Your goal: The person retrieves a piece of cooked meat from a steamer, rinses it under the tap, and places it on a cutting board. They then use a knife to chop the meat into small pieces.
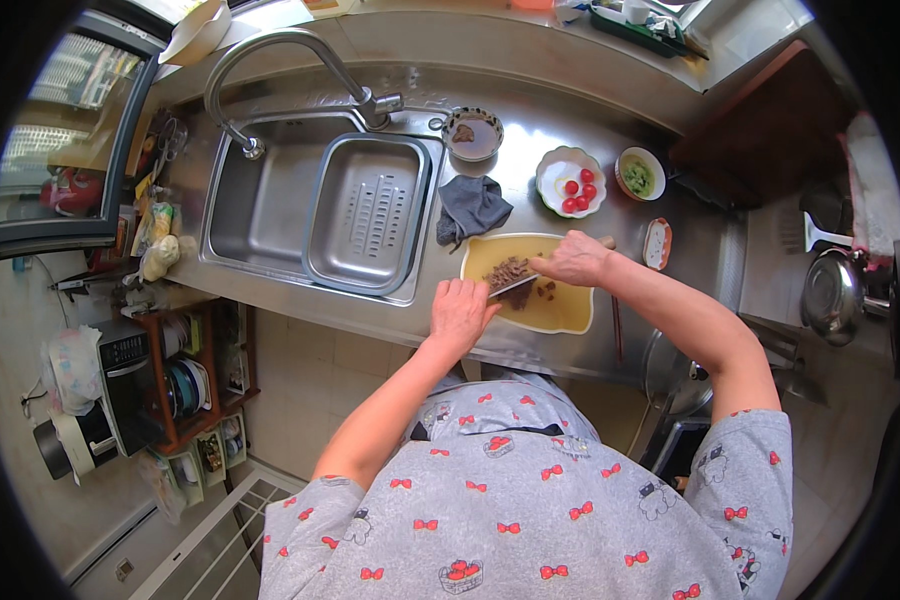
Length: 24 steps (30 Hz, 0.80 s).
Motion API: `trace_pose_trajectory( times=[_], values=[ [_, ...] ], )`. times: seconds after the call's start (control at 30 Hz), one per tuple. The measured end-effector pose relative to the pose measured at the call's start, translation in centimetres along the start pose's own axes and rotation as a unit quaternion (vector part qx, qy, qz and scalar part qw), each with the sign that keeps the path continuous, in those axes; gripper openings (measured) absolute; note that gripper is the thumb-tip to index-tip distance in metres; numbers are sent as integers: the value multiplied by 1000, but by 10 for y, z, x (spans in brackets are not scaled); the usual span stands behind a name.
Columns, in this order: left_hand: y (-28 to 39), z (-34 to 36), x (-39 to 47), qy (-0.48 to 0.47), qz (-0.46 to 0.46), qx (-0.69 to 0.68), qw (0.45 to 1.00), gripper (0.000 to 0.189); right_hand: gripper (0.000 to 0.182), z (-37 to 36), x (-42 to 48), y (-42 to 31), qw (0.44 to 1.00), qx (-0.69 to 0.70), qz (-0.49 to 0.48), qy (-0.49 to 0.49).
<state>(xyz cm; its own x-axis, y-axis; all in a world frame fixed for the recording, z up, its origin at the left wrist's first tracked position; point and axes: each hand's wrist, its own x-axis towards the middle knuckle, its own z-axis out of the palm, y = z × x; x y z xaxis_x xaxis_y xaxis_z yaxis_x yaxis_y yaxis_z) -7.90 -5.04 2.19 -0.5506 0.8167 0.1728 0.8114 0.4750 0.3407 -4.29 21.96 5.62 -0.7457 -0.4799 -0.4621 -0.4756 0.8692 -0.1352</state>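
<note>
My right hand (576, 260) grips the handle (607, 242) of a kitchen knife, its blade (514, 283) slanting down to the left over a yellow cutting board (570, 313) with a white rim. Chopped brown food, perhaps cooked meat (508, 268), lies along the blade's far side. A darker piece (519, 298) and a few small bits (546, 289) are on the near side. At the board's left edge, my left hand (457, 313) is at the blade's other end, thumb apart from the fingers. Whether it grips the blade is hidden.
Behind the board are a grey cloth (474, 208), a bowl of brownish liquid (474, 135), a scalloped bowl of cherry tomatoes (562, 169) and a bowl of chopped greens (640, 176). Chopsticks (617, 330) and a small orange-rimmed dish (657, 244) lie right. A sink (270, 195) stands left.
</note>
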Motion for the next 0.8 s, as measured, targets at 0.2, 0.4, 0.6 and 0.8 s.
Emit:
trace_pose_trajectory(
  times=[0.2, 0.4, 0.6, 0.8],
  values=[
    [-2, 26, 10, -15, 0, 36, 999, 24, 16, 49, 5, 24, 997, 32, 9, 66],
    [-8, 18, 12, 10, 51, 56, 997, 20, 11, 36, -4, 2, 997, 13, 52, 59],
    [4, 10, 8, -7, 100, 75, 992, 12, 8, 25, -46, -35, 992, 33, 97, 69],
    [20, 33, 3, -53, 135, 90, 985, 8, 8, 76, -57, -40, 978, 34, 110, 175]
  ],
)
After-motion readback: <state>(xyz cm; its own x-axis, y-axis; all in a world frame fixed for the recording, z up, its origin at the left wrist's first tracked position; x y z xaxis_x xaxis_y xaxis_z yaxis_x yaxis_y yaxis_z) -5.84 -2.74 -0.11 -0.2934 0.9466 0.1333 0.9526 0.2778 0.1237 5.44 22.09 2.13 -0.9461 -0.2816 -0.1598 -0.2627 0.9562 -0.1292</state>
